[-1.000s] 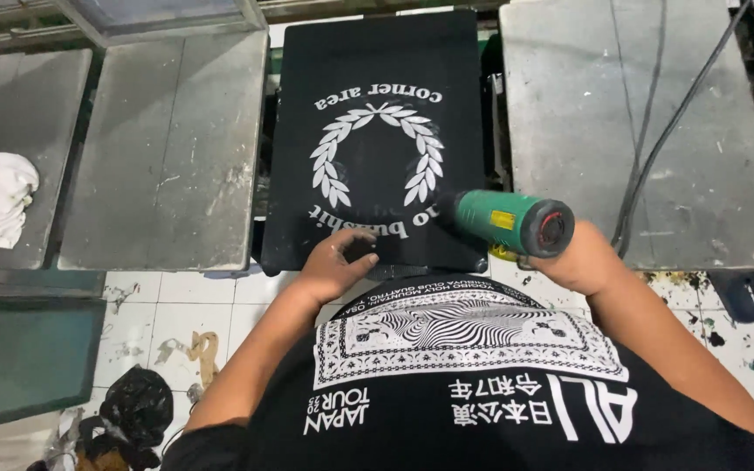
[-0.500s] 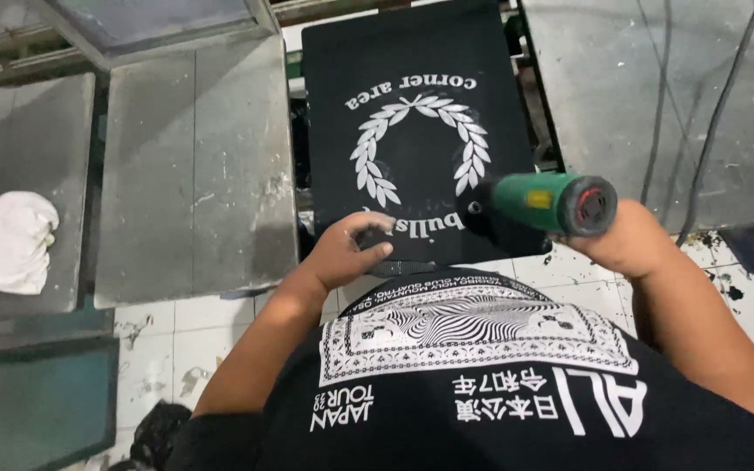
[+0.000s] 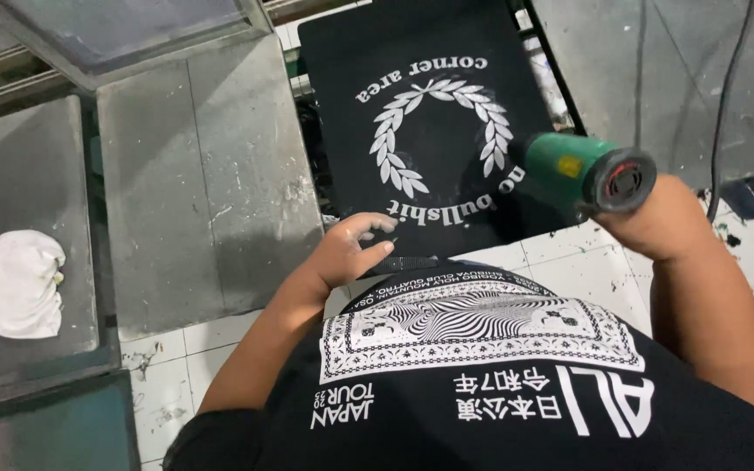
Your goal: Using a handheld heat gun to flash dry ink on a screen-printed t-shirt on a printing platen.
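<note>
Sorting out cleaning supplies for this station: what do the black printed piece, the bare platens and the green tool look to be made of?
The black printed piece looks like matte knit fabric, soft and unreflective. The bare platen seems to be dull grey metal, scuffed and stained, though coated board is possible. The green tool, in the right hand, has a smooth, slightly glossy shell, probably plastic.

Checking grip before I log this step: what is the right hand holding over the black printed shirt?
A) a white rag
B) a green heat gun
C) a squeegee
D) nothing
B: the right hand grips a green heat gun aimed at the black shirt with its white wreath print.
</note>
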